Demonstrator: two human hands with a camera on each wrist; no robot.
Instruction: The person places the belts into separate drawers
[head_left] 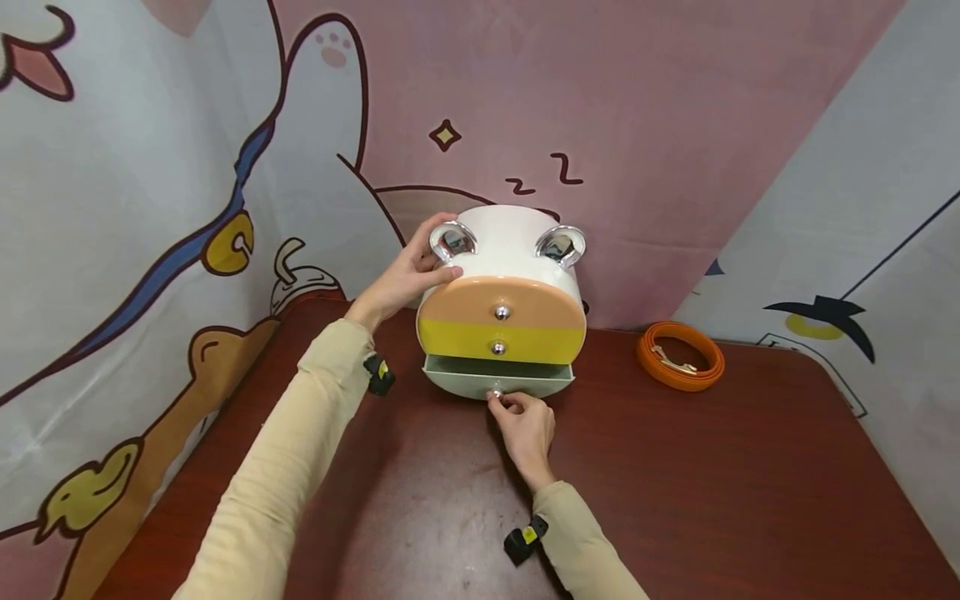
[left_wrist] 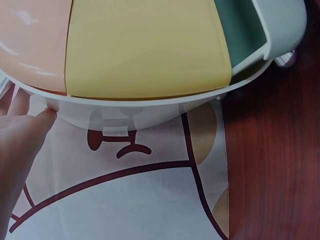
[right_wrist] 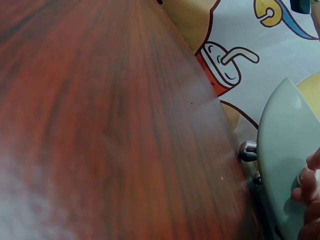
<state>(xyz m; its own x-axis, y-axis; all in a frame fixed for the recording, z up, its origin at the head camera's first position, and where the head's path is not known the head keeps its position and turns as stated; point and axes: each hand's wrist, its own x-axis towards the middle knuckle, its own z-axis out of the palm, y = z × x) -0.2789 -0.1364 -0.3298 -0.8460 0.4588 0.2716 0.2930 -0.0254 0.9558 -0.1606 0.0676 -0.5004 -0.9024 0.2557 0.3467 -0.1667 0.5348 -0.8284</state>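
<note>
A small frog-like drawer box (head_left: 510,250) with a white body and two silver ears stands at the back of the table. Its orange top drawer (head_left: 457,302) and yellow middle drawer (head_left: 450,335) are closed. The pale green bottom drawer (head_left: 540,385) is pulled partly out; no contents show in its visible part. My left hand (head_left: 408,271) holds the box's upper left side by the ear, thumb near the front rim. With thumb and fingers, my right hand (head_left: 528,429) pinches the round silver knob (head_left: 495,393) of the bottom drawer. In the right wrist view that knob is mostly hidden.
A coiled orange belt (head_left: 681,357) with a metal buckle lies right of the box. The dark red wooden table (head_left: 712,483) meets a cartoon-printed cloth (head_left: 637,125) behind and at the sides. Silver feet (right_wrist: 248,151) show under the box.
</note>
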